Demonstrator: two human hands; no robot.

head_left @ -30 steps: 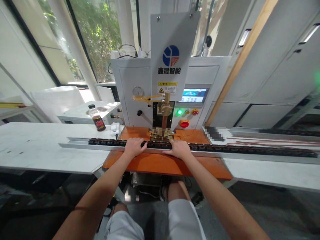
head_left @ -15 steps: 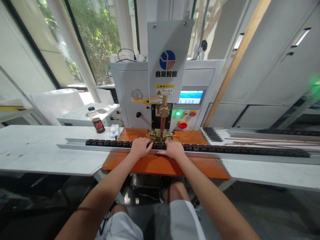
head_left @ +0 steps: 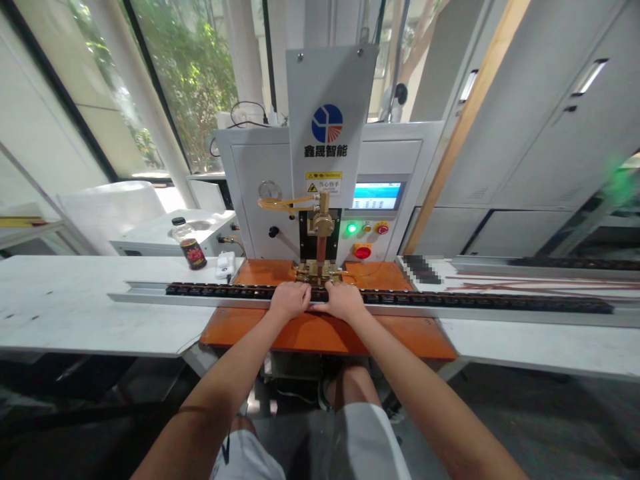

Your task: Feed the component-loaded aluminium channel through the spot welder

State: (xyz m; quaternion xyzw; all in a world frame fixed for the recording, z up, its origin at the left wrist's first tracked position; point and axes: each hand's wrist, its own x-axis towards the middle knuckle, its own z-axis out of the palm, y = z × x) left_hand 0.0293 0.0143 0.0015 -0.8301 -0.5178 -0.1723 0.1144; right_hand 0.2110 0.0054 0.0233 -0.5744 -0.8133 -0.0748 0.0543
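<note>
A long metal rail (head_left: 400,308) runs across the orange plate (head_left: 310,332), carrying a row of black parts (head_left: 450,300). My left hand (head_left: 291,300) is closed round the row and the rail's near edge, just left of the welding head (head_left: 321,250). On the other side of that head my right hand (head_left: 341,300) grips the same row, its thumb stretched left along the rail's front. The two hands nearly touch. The fingertips are partly hidden at the base of the head.
Behind the rail stands the white machine (head_left: 260,160) with a lit screen (head_left: 376,195) and a red switch (head_left: 363,251). A bottle (head_left: 191,248) and a small white device (head_left: 225,265) are at the left. Copper-coloured strips (head_left: 500,287) lie at the right.
My left hand has moved right along the row, closer to my right hand, and its fingers have drawn together. The whole view has shifted slightly.
</note>
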